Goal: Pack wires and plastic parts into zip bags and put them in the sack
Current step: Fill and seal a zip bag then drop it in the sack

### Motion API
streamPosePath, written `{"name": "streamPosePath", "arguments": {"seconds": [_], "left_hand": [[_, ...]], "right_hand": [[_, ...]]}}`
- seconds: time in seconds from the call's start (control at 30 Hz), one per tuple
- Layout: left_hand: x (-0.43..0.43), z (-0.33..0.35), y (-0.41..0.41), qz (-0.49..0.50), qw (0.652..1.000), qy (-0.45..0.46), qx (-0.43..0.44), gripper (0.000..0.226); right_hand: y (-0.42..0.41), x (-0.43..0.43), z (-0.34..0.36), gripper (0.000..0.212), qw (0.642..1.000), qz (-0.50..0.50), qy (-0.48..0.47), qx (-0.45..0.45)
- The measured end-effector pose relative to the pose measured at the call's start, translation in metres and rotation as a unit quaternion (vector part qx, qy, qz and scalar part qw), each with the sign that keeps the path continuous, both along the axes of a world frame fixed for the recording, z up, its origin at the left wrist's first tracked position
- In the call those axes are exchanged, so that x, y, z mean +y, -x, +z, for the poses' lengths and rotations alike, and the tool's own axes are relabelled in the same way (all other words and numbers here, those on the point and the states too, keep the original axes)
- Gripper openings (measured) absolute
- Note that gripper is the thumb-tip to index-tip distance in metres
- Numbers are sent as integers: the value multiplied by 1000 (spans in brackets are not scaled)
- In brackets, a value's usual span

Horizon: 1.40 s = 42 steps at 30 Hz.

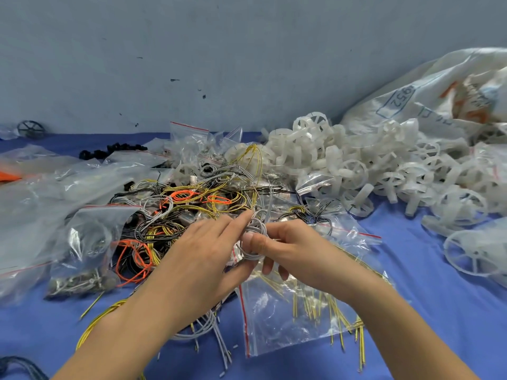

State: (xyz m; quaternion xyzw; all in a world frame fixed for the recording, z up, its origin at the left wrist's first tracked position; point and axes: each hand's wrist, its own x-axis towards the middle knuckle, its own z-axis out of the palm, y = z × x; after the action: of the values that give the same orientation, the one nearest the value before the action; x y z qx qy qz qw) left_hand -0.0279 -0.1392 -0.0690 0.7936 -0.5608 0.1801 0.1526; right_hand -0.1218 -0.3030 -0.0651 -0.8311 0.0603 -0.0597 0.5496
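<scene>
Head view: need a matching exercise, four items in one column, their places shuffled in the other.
Things
1. grey wire coil
2. white plastic wheels
3. woven sack
4. orange wire loops

Places
A. far right, at the back
B. heaped between the wire tangle and the sack
C. pinched between the left hand and the right hand
D. in the tangle, left of the left hand

Pairs: 1-C, 2-B, 3-A, 4-D
</scene>
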Motion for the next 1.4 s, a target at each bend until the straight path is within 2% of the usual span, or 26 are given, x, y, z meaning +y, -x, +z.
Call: {"name": "streamPosePath", "arguments": {"seconds": [0.17, 0.33, 0.43, 0.6, 0.73, 0.8, 0.87, 0.93, 1.03, 1.1, 1.17, 1.2, 1.3, 1.4], "left_hand": [[6, 1, 2, 4, 999, 24, 43, 56], [10, -1, 1, 5, 994, 49, 100, 48], [13, -1, -1, 11, 995, 52, 84, 49], [16, 0, 0, 29, 997, 63, 40, 36], [19, -3, -3, 36, 991, 42, 126, 34], [26, -1, -14, 62, 984, 32, 161, 36], [37, 0, -28, 88, 975, 18, 202, 32], [49, 0, -38, 98, 971, -12, 218, 31], [60, -2, -40, 108, 970, -82, 204, 30], [64, -5, -38, 118, 968, -120, 188, 29], [65, -5, -34, 121, 966, -146, 175, 29], [64, -5, -32, 119, 967, -154, 167, 29], [58, -2, -19, 103, 966, -157, 178, 32], [47, -1, -3, 91, 969, -173, 150, 33]], "right_hand": [[-2, -2, -2, 36, 999, -12, -30, -12], [-1, -2, 1, 22, 997, -18, -69, -33], [0, -2, 4, 21, 994, -36, -94, -32], [5, -2, 7, 23, 990, -36, -131, -24], [5, 2, 7, 34, 985, -63, -155, -30], [7, 1, 4, 34, 989, -110, -84, -52], [11, 0, -2, 21, 982, -128, 95, -105], [13, 5, -10, 20, 955, -79, 248, -143], [13, 18, -24, 34, 879, 16, 443, -174], [12, 22, -30, 42, 828, 42, 531, -175], [10, 21, -31, 38, 802, 41, 569, -176], [11, 19, -31, 32, 801, 34, 569, -183], [14, 16, -31, 14, 837, -6, 504, -213], [18, 16, -30, 18, 863, -39, 453, -220]]}}
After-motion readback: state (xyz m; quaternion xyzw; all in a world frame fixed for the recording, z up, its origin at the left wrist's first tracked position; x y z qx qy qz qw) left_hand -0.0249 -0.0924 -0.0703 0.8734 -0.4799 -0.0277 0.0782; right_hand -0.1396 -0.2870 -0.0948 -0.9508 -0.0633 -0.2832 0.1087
